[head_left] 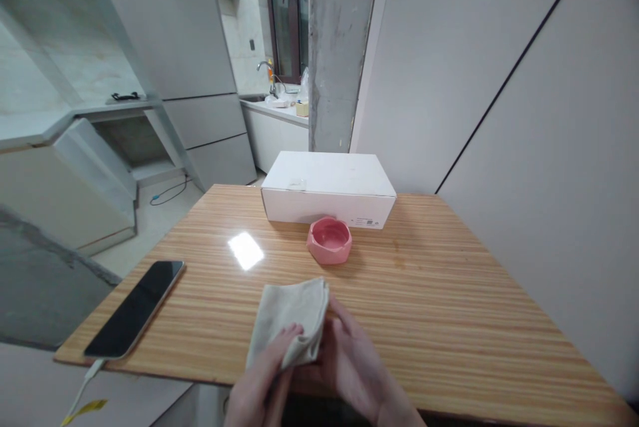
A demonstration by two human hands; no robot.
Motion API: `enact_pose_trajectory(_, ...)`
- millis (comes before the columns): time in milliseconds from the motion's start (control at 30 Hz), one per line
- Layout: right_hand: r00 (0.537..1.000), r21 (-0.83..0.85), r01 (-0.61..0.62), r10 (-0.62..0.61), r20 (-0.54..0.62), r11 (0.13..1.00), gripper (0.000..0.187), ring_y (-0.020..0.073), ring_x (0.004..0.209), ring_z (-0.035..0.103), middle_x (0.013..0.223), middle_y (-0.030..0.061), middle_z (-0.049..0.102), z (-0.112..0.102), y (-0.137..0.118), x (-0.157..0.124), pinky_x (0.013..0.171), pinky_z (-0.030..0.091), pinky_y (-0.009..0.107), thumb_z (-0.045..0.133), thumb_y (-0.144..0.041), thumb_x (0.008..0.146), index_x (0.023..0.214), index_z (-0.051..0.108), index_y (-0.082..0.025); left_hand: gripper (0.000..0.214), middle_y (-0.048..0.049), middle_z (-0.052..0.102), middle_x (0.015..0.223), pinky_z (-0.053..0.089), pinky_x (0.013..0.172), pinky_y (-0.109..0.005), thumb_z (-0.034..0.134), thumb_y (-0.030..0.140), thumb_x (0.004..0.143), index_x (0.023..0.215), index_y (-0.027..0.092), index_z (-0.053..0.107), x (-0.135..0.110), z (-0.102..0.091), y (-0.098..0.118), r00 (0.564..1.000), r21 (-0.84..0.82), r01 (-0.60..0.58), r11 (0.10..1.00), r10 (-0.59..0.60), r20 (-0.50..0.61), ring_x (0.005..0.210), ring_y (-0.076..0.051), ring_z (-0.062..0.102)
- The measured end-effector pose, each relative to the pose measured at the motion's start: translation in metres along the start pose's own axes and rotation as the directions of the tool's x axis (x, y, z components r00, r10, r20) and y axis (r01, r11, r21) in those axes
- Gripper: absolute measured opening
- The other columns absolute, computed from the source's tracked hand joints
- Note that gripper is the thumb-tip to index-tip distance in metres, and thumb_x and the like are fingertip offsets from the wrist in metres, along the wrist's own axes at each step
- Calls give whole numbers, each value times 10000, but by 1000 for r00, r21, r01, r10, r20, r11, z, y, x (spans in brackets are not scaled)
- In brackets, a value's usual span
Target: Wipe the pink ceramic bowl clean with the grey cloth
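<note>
A folded beige cloth (pixel 287 310) is held between both hands at the near edge of the wooden table (pixel 424 320). My left hand (pixel 267 374) grips its lower edge, fingers on top and the rest curled beneath. At the cloth's right side my right hand (pixel 349 360) is curled against it, index finger along the folded edge. Some of the right fingers are hidden behind the cloth. Just beyond the cloth sits a pink faceted bowl (pixel 329 247), whose inside shows nothing in it.
Behind the bowl lies a long white box (pixel 329 177). A black phone (pixel 137 307) rests on the table's left side, with a white charging cable (pixel 87 380) running over the near edge. A wall (pixel 499 114) borders the table's right; a fridge (pixel 174 48) stands back left.
</note>
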State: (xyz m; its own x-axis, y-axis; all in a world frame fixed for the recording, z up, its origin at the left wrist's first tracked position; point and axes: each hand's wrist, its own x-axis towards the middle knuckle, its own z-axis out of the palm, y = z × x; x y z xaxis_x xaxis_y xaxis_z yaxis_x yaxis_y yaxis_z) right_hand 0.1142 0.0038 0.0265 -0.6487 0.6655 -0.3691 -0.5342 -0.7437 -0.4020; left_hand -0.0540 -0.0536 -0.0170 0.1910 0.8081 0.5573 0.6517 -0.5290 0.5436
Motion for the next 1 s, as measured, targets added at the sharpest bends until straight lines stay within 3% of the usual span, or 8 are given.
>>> enact_pose_trajectory(100, 995, 103, -48, 57, -84, 994, 424, 268, 835, 719, 918, 151, 748, -8, -11, -7, 761, 559, 393, 613, -453, 815, 1041, 651, -97, 401, -79, 660, 1230, 407, 1053, -296, 468, 146, 929, 1326, 164, 524, 16, 24, 15, 947, -31, -319, 947, 319, 21, 1199, -189, 567)
enact_pose_trajectory(233, 950, 185, -144, 188, -251, 972, 342, 275, 827, 728, 880, 188, 749, -19, -24, -22, 769, 568, 399, 539, -293, 867, 1053, 642, -25, 479, -95, 647, 1249, 392, 1083, -356, 580, 291, 895, 1351, 179, 488, 39, 19, 31, 880, -163, -406, 899, 432, 197, 1244, -213, 533)
enact_pose_trajectory(333, 933, 181, -58, 118, -341, 982, 296, 273, 872, 728, 867, 176, 757, -24, -36, -31, 831, 560, 418, 509, -233, 880, 1050, 644, -32, 503, -93, 546, 1379, 412, 1079, -386, 601, 310, 875, 1360, 251, 479, 71, 6, 28, 957, -255, -102, 962, 165, 238, 1297, -233, 481)
enact_pose_trajectory(400, 902, 132, 49, 13, -431, 990, 239, 273, 900, 726, 857, 152, 765, -29, -47, -36, 863, 555, 420, 543, -189, 849, 1020, 659, -68, 478, -92, 533, 1388, 382, 1093, -435, 603, 296, 869, 1335, 262, 502, 101, 5, 13, 988, -295, 123, 948, -89, 126, 1300, -245, 476)
enact_pose_trajectory(533, 802, -36, 219, -201, -563, 975, 164, 308, 973, 706, 861, 137, 770, -50, -75, -49, 878, 559, 473, 606, -181, 792, 932, 678, -133, 1068, -191, 303, 1522, 228, 1146, -489, 850, 376, 572, 1462, 165, 299, 160, 28, -34, 921, -369, 390, 844, -368, 131, 1400, -340, 286)
enact_pose_trajectory(667, 669, -233, 366, -429, -607, 901, 185, 335, 989, 697, 904, 122, 771, -71, -110, -61, 851, 569, 542, 634, -183, 757, 939, 666, -183, 1257, -215, 355, 1478, 236, 1132, -466, 905, 289, 432, 1473, 128, 219, 186, 51, -58, 920, -499, 390, 774, -300, 253, 1362, -345, 340)
enact_pose_trajectory(900, 325, -557, 594, -806, -494, 581, 352, 278, 1118, 641, 1162, 96, 706, -58, -139, -25, 919, 561, 414, 669, -246, 763, 1109, 642, -188, 778, -113, 616, 1215, 420, 977, -405, 857, 275, 535, 1230, 175, 522, 186, 52, -47, 948, -496, 318, 808, -254, 193, 1116, -282, 572)
enact_pose_trajectory(1000, 338, -734, 482, -874, -349, 479, 443, 315, 1084, 652, 1144, 122, 709, -44, -133, 8, 909, 544, 434, 696, -396, 764, 1127, 646, -148, 776, -118, 608, 1229, 427, 979, -408, 858, 274, 537, 1228, 177, 517, 188, 51, -42, 943, -535, 334, 776, -267, 201, 1123, -278, 571)
